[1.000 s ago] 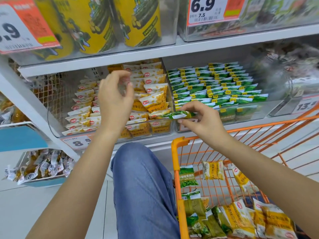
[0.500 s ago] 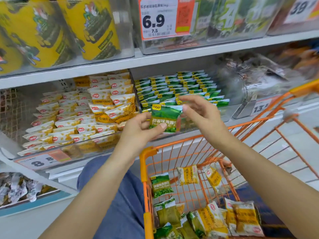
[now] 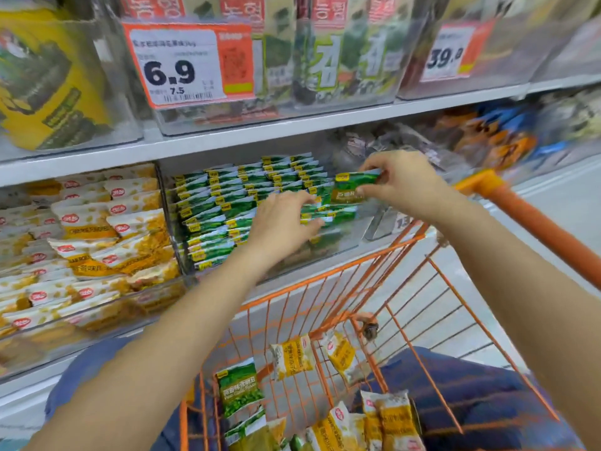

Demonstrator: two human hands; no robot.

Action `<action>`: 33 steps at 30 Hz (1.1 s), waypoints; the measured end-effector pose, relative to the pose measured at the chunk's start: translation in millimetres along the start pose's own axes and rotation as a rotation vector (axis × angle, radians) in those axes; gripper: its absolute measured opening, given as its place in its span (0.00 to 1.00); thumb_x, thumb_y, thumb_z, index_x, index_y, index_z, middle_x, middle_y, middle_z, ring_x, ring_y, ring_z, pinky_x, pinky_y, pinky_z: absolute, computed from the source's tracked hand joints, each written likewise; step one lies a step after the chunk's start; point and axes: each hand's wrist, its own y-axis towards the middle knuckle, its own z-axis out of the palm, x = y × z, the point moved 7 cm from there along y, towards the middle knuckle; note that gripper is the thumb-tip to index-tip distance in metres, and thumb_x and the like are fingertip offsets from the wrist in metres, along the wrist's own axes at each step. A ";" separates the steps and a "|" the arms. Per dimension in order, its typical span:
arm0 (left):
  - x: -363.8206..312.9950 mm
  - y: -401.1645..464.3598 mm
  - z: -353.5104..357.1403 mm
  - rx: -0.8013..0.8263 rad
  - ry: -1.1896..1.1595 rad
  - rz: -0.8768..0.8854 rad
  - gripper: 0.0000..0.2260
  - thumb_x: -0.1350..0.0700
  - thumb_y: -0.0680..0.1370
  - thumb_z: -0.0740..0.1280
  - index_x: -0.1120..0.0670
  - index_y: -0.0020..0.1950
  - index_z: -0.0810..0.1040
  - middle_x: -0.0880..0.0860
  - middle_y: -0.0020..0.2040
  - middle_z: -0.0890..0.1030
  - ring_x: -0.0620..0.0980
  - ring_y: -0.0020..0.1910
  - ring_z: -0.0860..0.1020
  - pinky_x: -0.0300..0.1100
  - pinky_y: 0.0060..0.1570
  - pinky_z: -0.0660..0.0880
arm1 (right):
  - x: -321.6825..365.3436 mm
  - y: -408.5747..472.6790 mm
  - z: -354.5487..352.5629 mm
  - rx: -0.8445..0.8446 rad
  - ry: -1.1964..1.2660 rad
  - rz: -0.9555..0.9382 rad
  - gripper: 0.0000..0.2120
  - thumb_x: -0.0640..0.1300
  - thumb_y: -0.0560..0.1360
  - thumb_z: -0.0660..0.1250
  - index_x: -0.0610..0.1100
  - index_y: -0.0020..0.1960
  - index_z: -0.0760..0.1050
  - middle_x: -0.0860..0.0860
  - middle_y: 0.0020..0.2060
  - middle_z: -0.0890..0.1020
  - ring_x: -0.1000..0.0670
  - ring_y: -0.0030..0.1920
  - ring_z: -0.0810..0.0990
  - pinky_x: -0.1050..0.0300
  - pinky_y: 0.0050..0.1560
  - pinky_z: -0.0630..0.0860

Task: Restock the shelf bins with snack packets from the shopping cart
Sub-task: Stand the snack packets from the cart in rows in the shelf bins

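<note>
My right hand (image 3: 403, 183) pinches a green snack packet (image 3: 353, 187) over the right end of the clear bin of green packets (image 3: 227, 206). My left hand (image 3: 286, 222) lies spread on the rows of green packets at the bin's front, fingers fairly straight. To the left stands a bin of yellow-and-white packets (image 3: 97, 242). Below is the orange wire shopping cart (image 3: 383, 255), with a green packet (image 3: 239, 388) and several yellow ones (image 3: 292, 356) lying in it.
Above runs a shelf with seaweed packs behind a 6.9 price tag (image 3: 185, 63) and yellow tubs (image 3: 48, 86) at the left. Dark packets fill a bin (image 3: 406, 148) to the right. My blue-clad knees (image 3: 471, 395) show beside and through the cart.
Both hands held the green packet in front of the bin; now the right hand alone has carried it to the bin's right end. The left hand let go and rests on the stacked packets.
</note>
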 end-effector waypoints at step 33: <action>-12.1 -120.2 3.7 0.228 -0.045 0.297 0.11 0.47 0.80 0.59 0.46 0.56 0.79 0.42 0.51 0.81 0.42 0.49 0.77 0.42 0.49 0.74 | 35.4 -17.1 67.5 0.061 -0.249 -0.374 0.13 0.44 0.78 0.58 0.45 0.52 0.80 0.42 0.37 0.83 0.39 0.38 0.80 0.55 0.34 0.68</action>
